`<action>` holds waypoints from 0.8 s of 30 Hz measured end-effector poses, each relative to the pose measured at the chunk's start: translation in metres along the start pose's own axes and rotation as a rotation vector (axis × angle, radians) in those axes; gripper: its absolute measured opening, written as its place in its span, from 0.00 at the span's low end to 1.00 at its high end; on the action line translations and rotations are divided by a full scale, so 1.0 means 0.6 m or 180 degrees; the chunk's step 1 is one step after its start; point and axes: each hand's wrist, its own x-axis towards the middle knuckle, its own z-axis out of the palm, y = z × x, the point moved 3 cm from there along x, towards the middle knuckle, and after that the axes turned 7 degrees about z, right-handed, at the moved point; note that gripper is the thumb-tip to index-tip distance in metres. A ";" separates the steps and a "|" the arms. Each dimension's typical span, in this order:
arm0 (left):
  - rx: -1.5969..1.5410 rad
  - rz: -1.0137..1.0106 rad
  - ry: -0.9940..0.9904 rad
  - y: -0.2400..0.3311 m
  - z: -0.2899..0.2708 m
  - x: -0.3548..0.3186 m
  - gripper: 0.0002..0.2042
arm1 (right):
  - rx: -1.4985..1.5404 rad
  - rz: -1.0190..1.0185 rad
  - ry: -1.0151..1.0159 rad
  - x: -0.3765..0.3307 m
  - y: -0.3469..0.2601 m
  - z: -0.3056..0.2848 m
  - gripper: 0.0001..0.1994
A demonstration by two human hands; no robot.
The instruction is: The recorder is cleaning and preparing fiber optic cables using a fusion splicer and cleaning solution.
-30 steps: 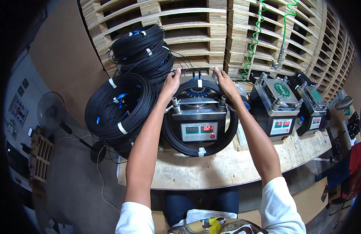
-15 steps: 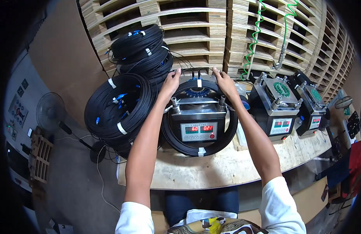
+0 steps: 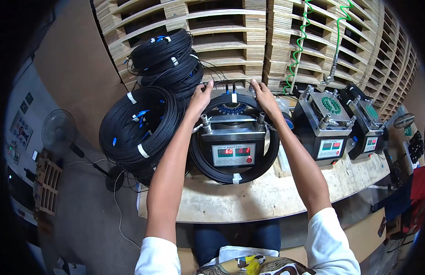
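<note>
In the middle of the bench stands a black machine (image 3: 208,143) with a metal top plate, a lit display panel (image 3: 234,155) and a ring of blue connectors (image 3: 231,109). A coil of black cable (image 3: 273,151), bound with white tape, lies around it. Both my arms reach past the machine's sides. My left hand (image 3: 201,98) is closed at its far left corner, my right hand (image 3: 264,97) at the far right corner. Thin black cable ends run between them, down to two blue connectors (image 3: 228,91). What my fingers grip is hidden behind the hands.
Stacked cable coils (image 3: 141,123) stand left of the machine. Two similar machines (image 3: 330,123) (image 3: 370,121) sit to the right, with green parts on top. Wooden pallets (image 3: 221,39) rise behind; a green air hose (image 3: 297,55) hangs there. A fan (image 3: 61,130) stands at left.
Both hands stay at the far corners, almost still. The right-hand digits on the middle machine's display look different. The hanging air nozzle has swung slightly.
</note>
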 end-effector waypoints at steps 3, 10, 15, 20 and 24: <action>-0.0039 -0.0026 -0.0038 -0.002 0.001 0.001 0.44 | -0.0109 0.0051 0.0067 -0.011 -0.016 -0.008 0.40; -0.0083 0.0044 -0.0101 -0.020 0.005 0.018 0.44 | -0.0292 0.0205 0.0063 -0.002 -0.010 -0.006 0.42; -0.0042 -0.0021 -0.0041 -0.014 0.009 0.013 0.45 | -0.0066 0.0038 -0.0064 0.012 0.010 -0.002 0.44; -0.0012 0.0000 -0.0036 -0.008 0.004 0.006 0.44 | 0.0073 -0.0004 -0.0033 0.013 0.010 0.001 0.42; -0.0051 0.0045 -0.0038 -0.003 0.006 0.002 0.44 | 0.0068 0.0036 -0.0154 0.006 0.003 -0.005 0.42</action>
